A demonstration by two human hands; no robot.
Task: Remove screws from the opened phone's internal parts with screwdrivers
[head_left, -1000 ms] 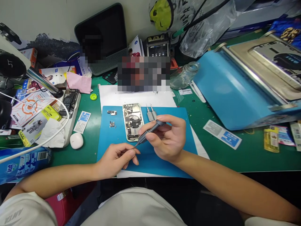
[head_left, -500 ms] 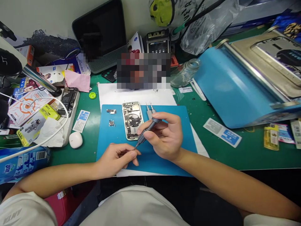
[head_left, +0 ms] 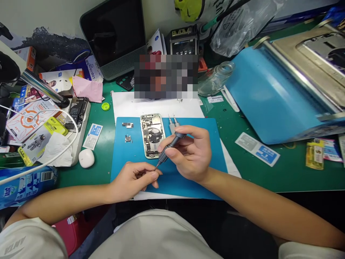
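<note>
In my right hand (head_left: 194,153) is a dark grey precision screwdriver (head_left: 171,147), slanting down to the left. Its tip meets the fingertips of my left hand (head_left: 134,180), whose thumb and fingers are pinched together; anything small between them is hidden. Just beyond the hands an opened phone (head_left: 152,136) lies on the blue mat (head_left: 126,154), its inner parts exposed. Left of it on the mat sit a small phone part (head_left: 127,125) and a cluster of tiny parts (head_left: 128,138). Two more screwdrivers (head_left: 172,124), tips pointing away, lie partly behind my right hand.
White paper (head_left: 124,104) lies under the mat. A white earbud case (head_left: 86,158), boxes and another opened phone (head_left: 77,111) crowd the left. Rightward are a blue-covered machine (head_left: 248,97), a glass jar (head_left: 218,77) and a label card (head_left: 257,149). A dark screen (head_left: 111,34) stands behind.
The camera view has shifted slightly. Both hands keep nearly the same pose, the screwdriver tip still at my left fingertips.
</note>
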